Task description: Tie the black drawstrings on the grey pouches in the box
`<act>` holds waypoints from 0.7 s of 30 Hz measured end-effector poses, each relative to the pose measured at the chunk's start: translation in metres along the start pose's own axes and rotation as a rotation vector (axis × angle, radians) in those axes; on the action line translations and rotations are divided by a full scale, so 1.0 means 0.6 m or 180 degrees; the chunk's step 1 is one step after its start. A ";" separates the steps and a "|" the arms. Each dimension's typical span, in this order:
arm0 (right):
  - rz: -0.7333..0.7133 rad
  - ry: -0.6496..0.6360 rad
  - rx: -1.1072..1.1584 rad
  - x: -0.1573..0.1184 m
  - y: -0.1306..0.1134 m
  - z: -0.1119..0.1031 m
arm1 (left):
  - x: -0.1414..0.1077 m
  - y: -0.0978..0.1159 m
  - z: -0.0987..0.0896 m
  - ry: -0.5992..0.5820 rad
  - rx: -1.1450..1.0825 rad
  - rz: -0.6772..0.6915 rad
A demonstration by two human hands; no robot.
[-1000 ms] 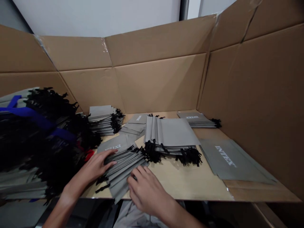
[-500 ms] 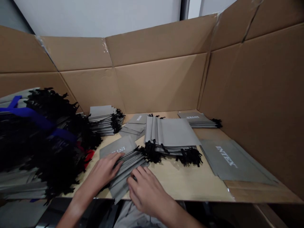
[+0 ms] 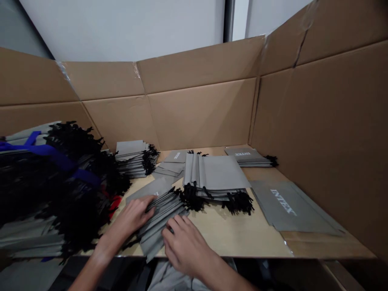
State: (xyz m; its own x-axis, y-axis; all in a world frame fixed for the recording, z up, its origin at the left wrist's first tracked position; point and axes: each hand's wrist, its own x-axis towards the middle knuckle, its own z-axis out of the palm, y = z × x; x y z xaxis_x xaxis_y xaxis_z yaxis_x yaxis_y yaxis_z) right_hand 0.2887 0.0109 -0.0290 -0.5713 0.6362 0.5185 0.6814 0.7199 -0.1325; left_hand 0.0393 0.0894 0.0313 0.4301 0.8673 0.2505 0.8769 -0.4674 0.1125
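Observation:
A fanned stack of grey drawstring pouches (image 3: pixel 162 212) with black cords lies slanted near the table's front edge. My left hand (image 3: pixel 138 214) is closed over its left side, thumb and fingers on the pouch edges. At the lower right end of the stack, my right hand (image 3: pixel 182 238) has its fingers curled against the pouches; its fingertips are partly hidden. Under the far end of the stack lies another printed pouch (image 3: pixel 148 190). Just right of it rests a thicker pile of blank-faced pouches (image 3: pixel 221 171), its black cords hanging toward me.
A large heap of pouches (image 3: pixel 33 238) with a blue strap (image 3: pixel 57 155) fills the left. Smaller piles stand at the back left (image 3: pixel 130 149) and back right (image 3: pixel 247 153). Flat INTEX pouches (image 3: pixel 291 206) lie at right. Cardboard walls (image 3: pixel 200 109) enclose the table (image 3: pixel 239 238).
The view has tilted and shifted slightly, so everything sits a little lower in the picture. Both hands stay on the same stack with almost no movement.

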 end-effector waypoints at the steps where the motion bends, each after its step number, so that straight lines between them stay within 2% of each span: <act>1: -0.0005 -0.0020 0.0016 0.001 0.001 -0.001 | 0.002 0.002 -0.004 0.0033 0.0003 -0.0031; 4: -0.0010 -0.0019 0.0026 0.002 0.001 -0.002 | 0.002 0.015 -0.009 0.0079 -0.0050 -0.0046; 8: 0.0036 0.0045 -0.0012 0.001 0.001 0.002 | -0.007 0.033 0.004 -0.0013 -0.0198 0.0047; 12: 0.0004 0.0055 -0.0026 0.000 0.001 0.005 | -0.007 0.030 0.011 -0.0163 -0.0304 0.0091; 21: 0.0006 0.0009 -0.0027 0.001 0.001 0.002 | 0.010 0.020 -0.017 -0.0069 -0.0193 0.0053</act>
State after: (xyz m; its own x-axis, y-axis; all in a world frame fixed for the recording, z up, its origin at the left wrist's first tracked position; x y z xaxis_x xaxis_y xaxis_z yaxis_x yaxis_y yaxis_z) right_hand 0.2879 0.0121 -0.0296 -0.5687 0.6369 0.5205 0.6864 0.7162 -0.1264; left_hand 0.0502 0.0872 0.0440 0.4496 0.8625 0.2320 0.8552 -0.4907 0.1668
